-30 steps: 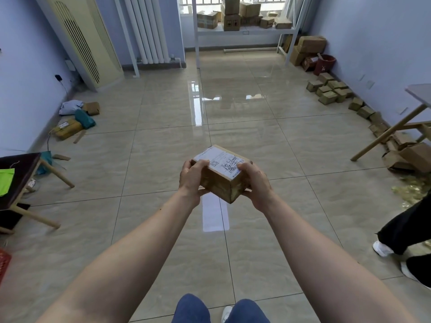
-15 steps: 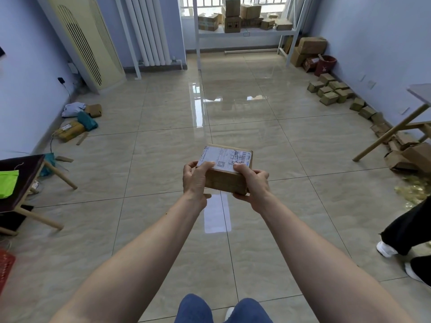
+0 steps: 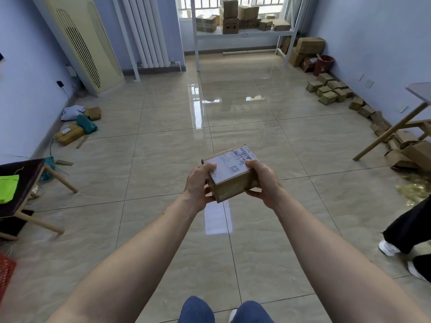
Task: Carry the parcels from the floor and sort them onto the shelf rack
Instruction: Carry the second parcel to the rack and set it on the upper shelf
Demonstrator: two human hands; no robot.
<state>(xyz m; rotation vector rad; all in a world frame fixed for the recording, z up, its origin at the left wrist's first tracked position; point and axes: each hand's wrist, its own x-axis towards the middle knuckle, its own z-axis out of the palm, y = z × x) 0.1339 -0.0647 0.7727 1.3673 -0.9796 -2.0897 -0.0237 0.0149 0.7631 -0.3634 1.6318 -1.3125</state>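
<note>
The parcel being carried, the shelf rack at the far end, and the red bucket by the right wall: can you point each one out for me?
parcel [image 3: 229,167]: head view, on its white shipping label.
shelf rack [image 3: 242,33]: head view, on the shelf's front edge.
red bucket [image 3: 323,66]: head view, on its front wall.

One head-worn wide view looks forward and down, close over the forearms, across the tiled floor [image 3: 163,159].

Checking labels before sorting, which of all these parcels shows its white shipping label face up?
The small cardboard parcel held between left hand and right hand, above the floor.
</note>
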